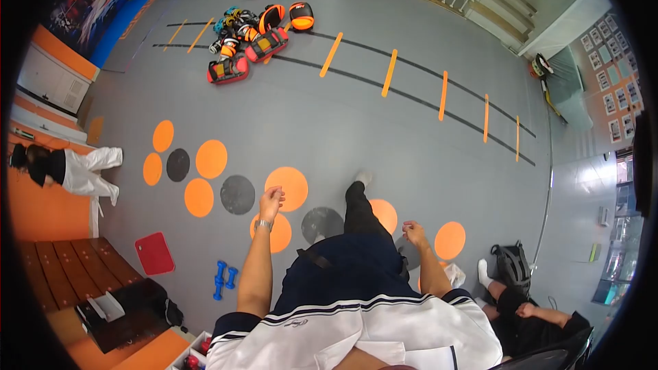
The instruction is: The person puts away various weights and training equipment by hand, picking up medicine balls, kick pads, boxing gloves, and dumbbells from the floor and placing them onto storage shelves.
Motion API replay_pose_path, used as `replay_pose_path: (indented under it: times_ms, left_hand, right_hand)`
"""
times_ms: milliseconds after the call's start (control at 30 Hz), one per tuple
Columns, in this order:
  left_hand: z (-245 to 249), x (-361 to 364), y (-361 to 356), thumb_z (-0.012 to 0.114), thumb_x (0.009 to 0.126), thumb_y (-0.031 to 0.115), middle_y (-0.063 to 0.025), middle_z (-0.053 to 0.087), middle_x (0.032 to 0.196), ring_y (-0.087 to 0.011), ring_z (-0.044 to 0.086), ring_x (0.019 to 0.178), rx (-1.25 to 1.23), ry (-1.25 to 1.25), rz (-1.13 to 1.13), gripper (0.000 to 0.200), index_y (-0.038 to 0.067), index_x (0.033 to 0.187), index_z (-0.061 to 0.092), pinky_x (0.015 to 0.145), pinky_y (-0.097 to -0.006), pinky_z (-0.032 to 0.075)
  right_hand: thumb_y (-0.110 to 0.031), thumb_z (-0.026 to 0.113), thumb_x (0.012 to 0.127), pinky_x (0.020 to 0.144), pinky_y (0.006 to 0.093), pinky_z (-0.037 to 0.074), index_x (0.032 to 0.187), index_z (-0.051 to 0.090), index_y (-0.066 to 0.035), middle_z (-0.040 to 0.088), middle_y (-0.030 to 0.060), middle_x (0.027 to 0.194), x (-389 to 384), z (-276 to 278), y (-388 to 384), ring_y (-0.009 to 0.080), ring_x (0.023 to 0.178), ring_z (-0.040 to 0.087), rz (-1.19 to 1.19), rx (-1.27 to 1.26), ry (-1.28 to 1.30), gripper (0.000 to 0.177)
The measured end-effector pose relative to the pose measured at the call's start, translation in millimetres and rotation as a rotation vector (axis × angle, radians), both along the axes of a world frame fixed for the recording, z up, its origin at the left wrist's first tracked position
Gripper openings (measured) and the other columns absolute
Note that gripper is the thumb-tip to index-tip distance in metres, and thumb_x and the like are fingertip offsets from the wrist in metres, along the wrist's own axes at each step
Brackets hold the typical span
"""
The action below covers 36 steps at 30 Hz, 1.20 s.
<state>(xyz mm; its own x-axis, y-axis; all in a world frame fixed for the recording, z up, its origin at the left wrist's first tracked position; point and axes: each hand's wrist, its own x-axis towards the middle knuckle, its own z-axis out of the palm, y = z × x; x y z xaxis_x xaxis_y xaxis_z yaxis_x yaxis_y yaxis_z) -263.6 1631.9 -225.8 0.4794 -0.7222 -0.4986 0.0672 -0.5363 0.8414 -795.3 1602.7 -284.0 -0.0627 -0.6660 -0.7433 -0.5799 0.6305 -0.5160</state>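
Note:
My left hand (271, 203) is held out over the floor circles, its fingers loosely curled in, and no object shows in it. A watch (263, 224) is on that wrist. Beneath the hand in view lie orange circles (291, 188) and a black circle (238, 194). My right hand (414, 232) hangs lower on the other side, also loosely curled with nothing visible in it. It is nearest to an orange circle (450, 240) and a partly hidden dark one. One foot (363, 177) is stretched forward past the circles; my other leg is hidden.
Boxing pads (267, 44) and gloves lie piled beside a taped floor ladder (388, 74). Blue dumbbells (219, 279) and a red mat (155, 253) are at the left. One person (86, 164) stands by the left wall; another (541, 315) sits at right near a grey backpack (513, 266).

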Motion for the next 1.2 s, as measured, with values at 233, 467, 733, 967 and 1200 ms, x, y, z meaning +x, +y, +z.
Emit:
replay_pose_path:
  times_ms: [233,467,733,967,1200]
  left_hand:
    - [-53,23,-122,0.057,0.094,0.027,-0.0071,0.067,0.087,-0.0154,0.063,0.066,0.316,0.168,0.017,0.025,0.004,0.102,0.062,0.058,-0.0304,0.053]
    - [-87,-19,-153,0.057,0.090,0.034,-0.0064,0.065,0.072,-0.0190,0.060,0.055,0.593,0.153,0.082,0.030,0.006,0.096,0.065,0.051,-0.0341,0.050]
    - [-115,22,-365,0.057,0.088,0.032,-0.0075,0.064,0.068,-0.0192,0.060,0.056,0.656,0.262,0.092,0.028,0.005,0.086,0.067,0.051,-0.0346,0.050]
    - [-71,166,-738,0.058,0.093,0.032,-0.0055,0.067,0.075,-0.0137,0.061,0.061,0.193,0.042,0.169,0.031,0.002,0.098,0.067,0.051,-0.0304,0.049]
    - [-12,209,-974,0.055,0.097,0.026,-0.0061,0.070,0.090,-0.0129,0.065,0.075,0.012,0.075,0.274,0.030,0.003,0.114,0.065,0.064,-0.0278,0.051]
  right_hand:
    - [-0.018,0.059,0.091,0.062,0.0317,0.052,0.119,0.061,-0.009,0.068,0.0061,0.094,10,11,-220,0.0151,0.073,0.065,-0.131,0.088,-0.089,0.029]
    - [-0.017,0.058,0.090,0.064,0.0305,0.052,0.119,0.060,-0.008,0.068,0.0068,0.095,40,30,-497,0.0165,0.078,0.065,0.070,-0.097,0.006,0.031]
    - [-0.016,0.057,0.090,0.064,0.0310,0.052,0.119,0.060,-0.008,0.067,0.0053,0.095,149,16,-741,0.0161,0.080,0.065,0.122,-0.052,-0.058,0.030]
    - [-0.014,0.055,0.092,0.066,0.0298,0.051,0.118,0.062,-0.009,0.067,0.0039,0.096,193,26,-900,0.0147,0.083,0.064,0.150,-0.132,-0.030,0.028]
    - [-0.015,0.054,0.091,0.067,0.0320,0.052,0.123,0.058,-0.009,0.066,0.0060,0.100,205,12,-1087,0.0180,0.082,0.064,0.076,0.086,-0.009,0.033]
